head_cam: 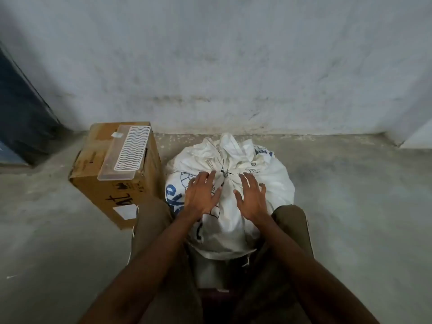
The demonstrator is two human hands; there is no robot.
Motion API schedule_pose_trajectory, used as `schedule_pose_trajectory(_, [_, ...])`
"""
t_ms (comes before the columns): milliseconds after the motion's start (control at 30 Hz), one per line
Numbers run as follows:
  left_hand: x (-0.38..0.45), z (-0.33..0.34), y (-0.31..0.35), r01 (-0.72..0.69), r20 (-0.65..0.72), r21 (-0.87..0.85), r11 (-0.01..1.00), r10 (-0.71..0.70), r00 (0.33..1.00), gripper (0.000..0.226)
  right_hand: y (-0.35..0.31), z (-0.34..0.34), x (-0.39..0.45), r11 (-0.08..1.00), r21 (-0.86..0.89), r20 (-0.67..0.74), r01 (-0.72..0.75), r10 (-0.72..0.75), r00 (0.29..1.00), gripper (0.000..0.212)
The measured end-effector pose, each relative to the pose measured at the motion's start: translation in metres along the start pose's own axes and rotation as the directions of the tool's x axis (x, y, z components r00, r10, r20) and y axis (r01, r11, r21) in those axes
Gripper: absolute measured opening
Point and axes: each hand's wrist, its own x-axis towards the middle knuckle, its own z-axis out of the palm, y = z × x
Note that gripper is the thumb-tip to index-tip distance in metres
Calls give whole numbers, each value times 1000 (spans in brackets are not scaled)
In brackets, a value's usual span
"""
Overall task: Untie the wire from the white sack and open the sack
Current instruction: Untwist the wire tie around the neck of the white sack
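Both hands were out over the sack, palms down. My left hand [203, 195] lay with fingers straight and slightly spread, fingertips near the tied neck, palm resting on the sack's upper left shoulder; it held nothing. My right hand [251, 197] was likewise spread wide, fingers straight and fanned, thumb out to the side, over the sack's upper right. Whether its palm pressed the cloth or hung just above it I could not tell. Neither hand touched the wire.

One white sack [268, 181] stood on the concrete floor [350, 195] between my knees, close to the grey wall [233, 66]. It was full and rounded, with blue print on the left side and more blue on the upper right. The mouth was gathered into a bunched neck that rose behind my fingertips. One thin dark wire [225, 172] was twisted round that neck, its short ends sticking out sideways; the sack was still tied shut.

One cardboard box [98, 183] sat just left of the sack, touching or nearly so. One clear plastic tray [117, 164] with a white wavy grille lay on top of the box.

Count: two hands, one sack, one wire, one box, one tray.
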Motion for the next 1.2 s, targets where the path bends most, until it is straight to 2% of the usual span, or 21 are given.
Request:
schedule_pose_trajectory(133, [40,17,-6,7,14,-76,997,-6,1000,57,11,20,36,999,32,73,-14,12,997,56])
schedule_pose_trajectory(233, [71,31,-11,4,33,-199,980,3,999,47,18,32,65,990,143,88,-23,10,996,54])
schedule_pose_trajectory(400, [109,61,-24,50,87,-372,927,-19,996,26,28,54,100,967,254,28,-24,18,999,45])
schedule_pose_trajectory(500, [118,72,-30,46,86,-418,907,-10,996,16,37,63,108,956,294,-9,-9,13,1000,39])
schedule_pose_trajectory(567, [125,70,-30,54,99,-431,901,-13,995,14,39,64,111,937,349,-32,-32,46,998,31])
schedule_pose_trajectory(667, [133,69,-24,143,157,-443,885,-81,984,18,38,67,112,917,393,-43,-66,90,995,22])
schedule_pose_trajectory(767, [141,71,-20,222,175,-403,888,-164,971,3,39,68,120,926,376,-18,-42,53,998,19])
schedule_pose_trajectory(900, [145,72,-16,231,131,-341,911,-198,971,26,39,70,125,919,386,10,-76,78,997,18])
schedule_pose_trajectory(967, [146,75,-15,240,121,-356,903,-210,970,30,41,71,125,909,408,20,-90,90,996,17])
schedule_pose_trajectory(1200, [154,82,-21,255,142,-402,879,-215,966,9,43,68,124,896,435,18,-82,83,996,20])
